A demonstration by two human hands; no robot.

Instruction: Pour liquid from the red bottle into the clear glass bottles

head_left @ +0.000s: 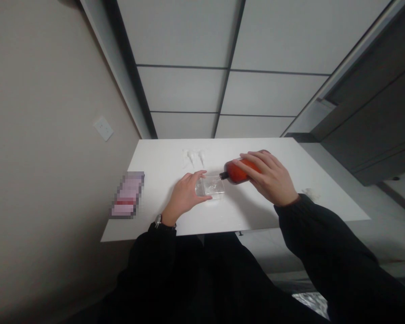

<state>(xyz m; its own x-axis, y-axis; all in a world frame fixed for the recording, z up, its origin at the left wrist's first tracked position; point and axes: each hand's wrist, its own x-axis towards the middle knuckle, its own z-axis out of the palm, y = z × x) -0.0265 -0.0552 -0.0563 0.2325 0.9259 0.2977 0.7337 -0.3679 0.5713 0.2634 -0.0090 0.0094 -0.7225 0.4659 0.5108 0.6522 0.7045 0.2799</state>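
Observation:
A clear, box-shaped container [213,185] stands on the white table, with the thumb and fingers of my left hand [188,191] around its left side. My right hand [268,175] grips an orange-red bottle [238,172] from above. The bottle is tilted on its side, and its black neck points left at the container's right edge. Whether liquid is coming out is too small to tell. Behind the container, two small white objects [196,157] lie in what looks like a clear wrapper.
On the table's left side lies a pixelated pink item [128,194]. A crumpled translucent piece [311,194] is near the right end of the white table [162,153]. White panels rise behind the table, and a wall with a socket [103,128] stands at the left.

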